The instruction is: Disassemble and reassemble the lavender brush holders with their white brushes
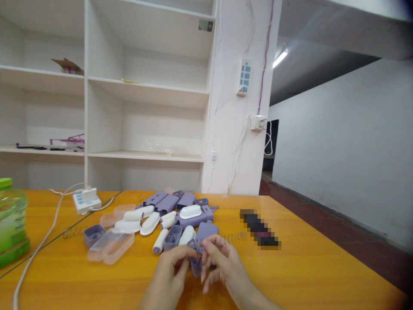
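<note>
My left hand (172,269) is closed in a pinch on a small purple plastic part (195,266) just above the table's near side. At the part's right edge, the thumb and forefinger of my right hand (227,265) come together on it, while the other fingers curl loosely apart. My fingers hide much of the part's shape. Right behind the hands lie a purple casing (207,230), a white ribbed oval piece (187,235) and an open purple cup-like part (173,237). A white roller (160,241) rests to their left.
More purple casings (167,204), white ovals (150,224) and clear pinkish covers (118,247) spread across the orange table (306,267). Thin coil springs (235,237) lie right of the pile, near a pixelated dark object (260,229). A power strip (86,201) and green-lidded jar (12,224) stand left.
</note>
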A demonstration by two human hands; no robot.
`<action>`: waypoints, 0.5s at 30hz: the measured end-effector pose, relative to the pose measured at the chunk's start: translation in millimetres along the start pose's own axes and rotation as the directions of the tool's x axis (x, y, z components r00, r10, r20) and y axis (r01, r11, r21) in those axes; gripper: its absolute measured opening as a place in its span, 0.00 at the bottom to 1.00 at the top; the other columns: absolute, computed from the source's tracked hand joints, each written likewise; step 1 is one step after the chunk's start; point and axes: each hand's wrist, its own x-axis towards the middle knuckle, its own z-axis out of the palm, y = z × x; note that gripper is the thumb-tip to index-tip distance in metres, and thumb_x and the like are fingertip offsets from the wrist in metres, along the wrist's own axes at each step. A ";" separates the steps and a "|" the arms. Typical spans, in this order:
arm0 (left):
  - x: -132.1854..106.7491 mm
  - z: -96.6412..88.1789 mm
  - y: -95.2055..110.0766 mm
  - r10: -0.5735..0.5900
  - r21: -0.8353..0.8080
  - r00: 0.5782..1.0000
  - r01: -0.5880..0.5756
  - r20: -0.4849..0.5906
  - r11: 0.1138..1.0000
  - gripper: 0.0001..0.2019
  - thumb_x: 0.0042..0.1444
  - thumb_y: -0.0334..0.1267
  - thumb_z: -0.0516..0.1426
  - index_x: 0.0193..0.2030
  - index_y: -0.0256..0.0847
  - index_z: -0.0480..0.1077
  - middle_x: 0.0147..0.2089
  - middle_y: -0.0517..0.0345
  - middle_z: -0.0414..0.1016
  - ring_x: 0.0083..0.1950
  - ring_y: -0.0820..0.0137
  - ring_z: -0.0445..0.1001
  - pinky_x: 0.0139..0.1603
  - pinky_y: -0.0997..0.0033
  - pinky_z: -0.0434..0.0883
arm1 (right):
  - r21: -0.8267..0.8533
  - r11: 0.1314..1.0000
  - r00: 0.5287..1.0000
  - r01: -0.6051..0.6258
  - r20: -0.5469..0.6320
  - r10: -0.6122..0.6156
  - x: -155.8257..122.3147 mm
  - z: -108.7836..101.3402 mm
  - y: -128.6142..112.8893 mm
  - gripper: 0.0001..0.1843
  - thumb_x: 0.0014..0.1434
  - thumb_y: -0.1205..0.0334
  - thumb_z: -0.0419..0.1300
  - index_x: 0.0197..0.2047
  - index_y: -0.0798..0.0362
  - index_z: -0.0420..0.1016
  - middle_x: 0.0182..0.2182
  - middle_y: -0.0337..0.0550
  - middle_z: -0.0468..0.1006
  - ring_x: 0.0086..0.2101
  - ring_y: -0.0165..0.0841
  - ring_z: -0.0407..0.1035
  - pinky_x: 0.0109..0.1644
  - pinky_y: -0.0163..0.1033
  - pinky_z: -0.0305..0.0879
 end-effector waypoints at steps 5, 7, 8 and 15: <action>-4.3 5.3 9.5 -0.156 -0.440 0.986 0.168 0.063 0.882 0.17 0.60 0.50 0.61 0.48 0.40 0.76 0.40 0.52 0.81 0.39 0.61 0.79 0.44 0.61 0.77 | 0.039 0.999 1.000 0.025 -0.004 -0.025 0.4 0.8 0.4 0.27 0.56 0.39 0.68 0.41 0.54 0.67 0.25 0.37 0.76 0.20 0.32 0.75 0.22 0.36 0.75; -4.3 6.7 15.3 -0.198 -0.520 0.978 0.204 0.069 0.829 0.20 0.60 0.54 0.61 0.49 0.41 0.73 0.41 0.51 0.81 0.40 0.60 0.81 0.43 0.60 0.77 | 0.011 0.999 0.999 0.052 0.009 -0.052 0.4 0.3 0.4 0.28 0.56 0.38 0.68 0.42 0.54 0.68 0.25 0.37 0.76 0.20 0.32 0.75 0.21 0.35 0.73; -3.8 7.5 17.8 -0.208 -0.535 0.976 0.211 0.067 0.818 0.20 0.61 0.55 0.60 0.49 0.41 0.72 0.41 0.51 0.82 0.39 0.60 0.81 0.42 0.62 0.77 | -0.010 0.998 0.998 0.067 0.014 -0.067 0.3 0.0 0.5 0.28 0.57 0.37 0.67 0.42 0.54 0.69 0.25 0.36 0.75 0.19 0.32 0.75 0.20 0.34 0.72; 2.0 9.4 15.6 -0.249 -0.630 0.965 0.246 0.086 0.736 0.26 0.49 0.55 0.70 0.47 0.45 0.65 0.30 0.61 0.79 0.28 0.67 0.79 0.33 0.66 0.77 | -0.303 0.948 0.994 0.099 0.068 -0.082 -6.5 -1.8 3.3 0.28 0.59 0.34 0.62 0.44 0.53 0.70 0.25 0.35 0.73 0.17 0.27 0.68 0.20 0.31 0.64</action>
